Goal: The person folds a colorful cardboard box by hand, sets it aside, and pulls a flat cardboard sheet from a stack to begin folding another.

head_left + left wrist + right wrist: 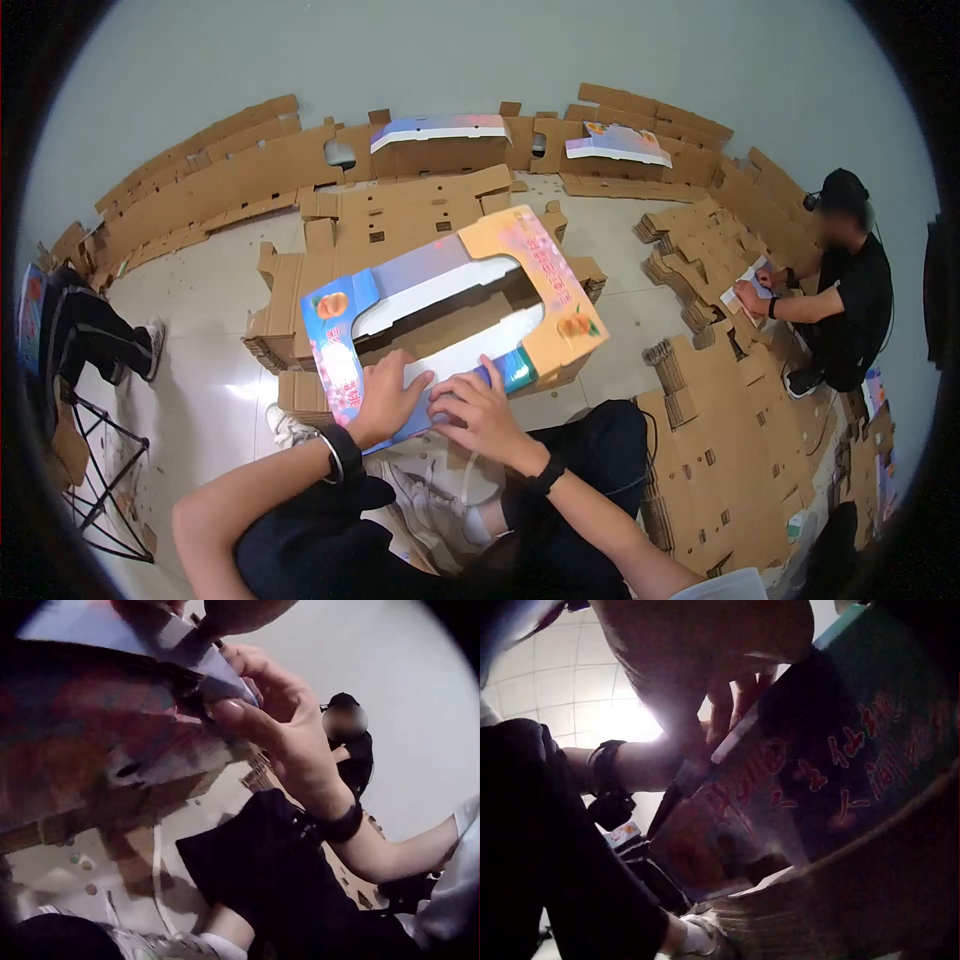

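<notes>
A printed fruit carton (562,345) with a large open middle sits in front of the person, on a stack of flat brown cardboard. Its sides are blue, orange and purple, with pictures of peaches. At the near wall, the left hand (390,400) grips the edge, thumb toward the right hand. Close beside it, the right hand (480,412) pinches the same edge near a green and blue strip. In the left wrist view, the right thumb and fingers (274,712) close on a pale folded corner. The carton's printed outer wall (817,765) fills much of the right wrist view.
Flat brown cardboard (400,212) is stacked behind the carton, with more stacks (715,440) on the right. Two printed pieces (440,128) hang over the cardboard barrier along the wall. Another person (850,290) crouches at right. A black metal stand (100,470) is at left.
</notes>
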The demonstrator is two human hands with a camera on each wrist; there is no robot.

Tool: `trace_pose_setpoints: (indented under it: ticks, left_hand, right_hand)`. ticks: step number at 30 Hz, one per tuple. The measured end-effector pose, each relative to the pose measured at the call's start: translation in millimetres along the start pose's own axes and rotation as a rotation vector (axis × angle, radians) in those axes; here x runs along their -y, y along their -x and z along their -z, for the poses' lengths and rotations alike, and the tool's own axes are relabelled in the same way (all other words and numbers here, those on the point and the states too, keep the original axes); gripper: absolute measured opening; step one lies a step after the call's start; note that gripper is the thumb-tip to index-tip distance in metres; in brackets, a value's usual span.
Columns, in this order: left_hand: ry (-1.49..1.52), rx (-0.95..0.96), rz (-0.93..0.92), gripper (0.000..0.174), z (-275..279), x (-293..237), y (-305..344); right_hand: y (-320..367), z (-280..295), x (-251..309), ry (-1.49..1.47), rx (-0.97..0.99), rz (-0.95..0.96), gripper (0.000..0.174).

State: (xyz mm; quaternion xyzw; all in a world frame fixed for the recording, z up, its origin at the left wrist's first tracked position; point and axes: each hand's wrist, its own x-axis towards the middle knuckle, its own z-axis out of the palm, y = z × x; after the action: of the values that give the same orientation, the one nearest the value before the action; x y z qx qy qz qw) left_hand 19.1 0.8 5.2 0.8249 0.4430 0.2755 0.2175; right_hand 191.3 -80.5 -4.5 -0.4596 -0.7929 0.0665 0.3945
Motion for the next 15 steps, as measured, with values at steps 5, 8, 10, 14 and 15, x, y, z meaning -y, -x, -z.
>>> trace_pose_setpoints:
  ticks: [5,8,10,14,15]
  left_hand:
    - [-0.032,0.227,0.077,0.037,-13,24,-5]
    - [-0.103,0.238,0.185,0.035,-13,22,-7]
    - [-0.138,0.222,0.222,0.033,-17,25,0]
    - [-0.115,0.213,0.21,0.033,-9,23,1]
    - [-0.124,0.222,0.213,0.033,-9,26,1]
  right_hand:
    - [11,-6,-11,0.015,0.085,-0.066,0.023]
    - [27,-37,8,-0.084,-0.03,-0.236,0.031]
    - [31,-48,18,-0.138,-0.046,-0.254,0.029]
    - [20,-52,14,-0.245,-0.014,-0.244,0.019]
    - [20,-52,14,-0.256,-0.019,-0.251,0.019]
